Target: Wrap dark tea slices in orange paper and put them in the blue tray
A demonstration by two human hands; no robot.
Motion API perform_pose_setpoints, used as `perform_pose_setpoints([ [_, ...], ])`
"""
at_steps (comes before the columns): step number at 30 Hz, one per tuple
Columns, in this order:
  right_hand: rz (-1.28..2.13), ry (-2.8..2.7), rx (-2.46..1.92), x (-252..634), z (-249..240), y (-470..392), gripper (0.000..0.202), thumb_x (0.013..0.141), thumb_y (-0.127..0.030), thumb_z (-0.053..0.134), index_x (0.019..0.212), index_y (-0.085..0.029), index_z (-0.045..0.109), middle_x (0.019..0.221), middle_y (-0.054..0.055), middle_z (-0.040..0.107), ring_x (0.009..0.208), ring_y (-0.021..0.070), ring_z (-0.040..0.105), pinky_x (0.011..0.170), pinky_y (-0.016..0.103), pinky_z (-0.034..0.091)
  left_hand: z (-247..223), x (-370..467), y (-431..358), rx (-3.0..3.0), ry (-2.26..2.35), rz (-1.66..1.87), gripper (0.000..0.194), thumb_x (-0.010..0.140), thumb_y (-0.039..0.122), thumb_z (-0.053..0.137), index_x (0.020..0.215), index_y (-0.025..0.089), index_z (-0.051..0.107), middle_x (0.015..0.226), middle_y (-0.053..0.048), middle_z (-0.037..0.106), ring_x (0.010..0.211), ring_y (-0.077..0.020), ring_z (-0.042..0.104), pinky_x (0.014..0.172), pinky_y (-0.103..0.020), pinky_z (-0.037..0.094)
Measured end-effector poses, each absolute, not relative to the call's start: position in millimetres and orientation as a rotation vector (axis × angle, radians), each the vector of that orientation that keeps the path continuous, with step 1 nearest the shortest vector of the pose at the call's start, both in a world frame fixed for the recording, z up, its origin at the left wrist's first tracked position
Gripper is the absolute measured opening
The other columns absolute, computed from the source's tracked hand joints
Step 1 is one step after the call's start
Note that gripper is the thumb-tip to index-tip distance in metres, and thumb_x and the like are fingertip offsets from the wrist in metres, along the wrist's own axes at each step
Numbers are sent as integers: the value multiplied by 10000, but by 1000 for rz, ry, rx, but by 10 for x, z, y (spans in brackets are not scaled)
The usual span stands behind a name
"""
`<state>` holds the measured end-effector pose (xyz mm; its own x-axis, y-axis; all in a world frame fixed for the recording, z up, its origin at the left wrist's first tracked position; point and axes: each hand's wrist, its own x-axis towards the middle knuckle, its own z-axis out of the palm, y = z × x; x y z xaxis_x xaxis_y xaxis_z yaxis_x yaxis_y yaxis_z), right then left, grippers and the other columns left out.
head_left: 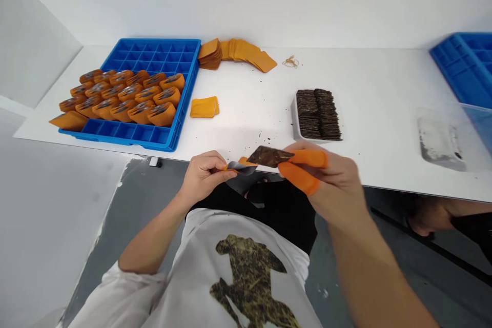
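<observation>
Near the table's front edge, my left hand (207,174) pinches an orange pouch (243,165) whose silvery lining shows at its open mouth. Orange covers are on the thumb and forefinger of my right hand (326,177), which pinches a thin dark brown piece (268,156). The piece's left end is right beside the pouch opening; whether they touch I cannot tell. Beyond my right hand stands a white container (295,119) packed with upright dark pieces (317,113). A few flat orange pouches (203,107) lie on the table to its left.
A blue divided tray (175,130) at the left holds several filled orange pouches (130,92). Stacked pouches (246,54) and rubber bands (291,62) lie at the back. To the right are a clear plastic container (442,141) and another blue tray (463,69). Another person's leg (442,212) shows below the table.
</observation>
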<state>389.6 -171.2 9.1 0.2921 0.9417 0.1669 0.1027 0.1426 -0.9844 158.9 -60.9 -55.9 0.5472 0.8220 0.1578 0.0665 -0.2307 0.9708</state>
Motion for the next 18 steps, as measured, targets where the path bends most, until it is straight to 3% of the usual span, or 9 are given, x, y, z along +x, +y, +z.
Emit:
perform_pose_setpoints([
  [5, 279, -1855, -1366, 4019, 560, -1762, 195, 999, -171, 682, 924, -268, 833, 811, 18, 742, 625, 139, 619, 528, 300, 427, -533, 1648, -608, 1693, 793, 897, 467, 801, 555, 958, 625, 211, 695, 711, -27, 671, 617, -143, 569, 584, -296, 431],
  [10, -329, -2288, -1437, 3971, 660, -1699, 336, 906, -46, 590, 619, -216, 628, 768, 44, 686, 634, 163, 527, 578, 358, 356, -511, 1622, -608, 1831, 767, 941, 388, 870, 398, 927, 642, 206, 679, 703, -9, 658, 603, -124, 565, 563, -266, 425],
  [14, -550, -2484, -1425, 3835, 711, -1620, 366, 804, 41, 544, 566, -236, 529, 663, 31, 541, 625, 183, 463, 593, 363, 321, -486, 1594, -636, 2099, 668, 1060, 186, 958, 266, 856, 799, 209, 777, 762, -7, 722, 612, -108, 592, 579, -239, 453],
  [18, -582, -2530, -1448, 3732, 686, -1575, 374, 836, 44, 573, 587, -236, 564, 659, 37, 557, 635, 205, 520, 583, 371, 346, -477, 1578, -653, 2250, 604, 1177, 46, 972, 232, 852, 954, 200, 825, 840, -28, 776, 664, -110, 655, 597, -221, 487],
])
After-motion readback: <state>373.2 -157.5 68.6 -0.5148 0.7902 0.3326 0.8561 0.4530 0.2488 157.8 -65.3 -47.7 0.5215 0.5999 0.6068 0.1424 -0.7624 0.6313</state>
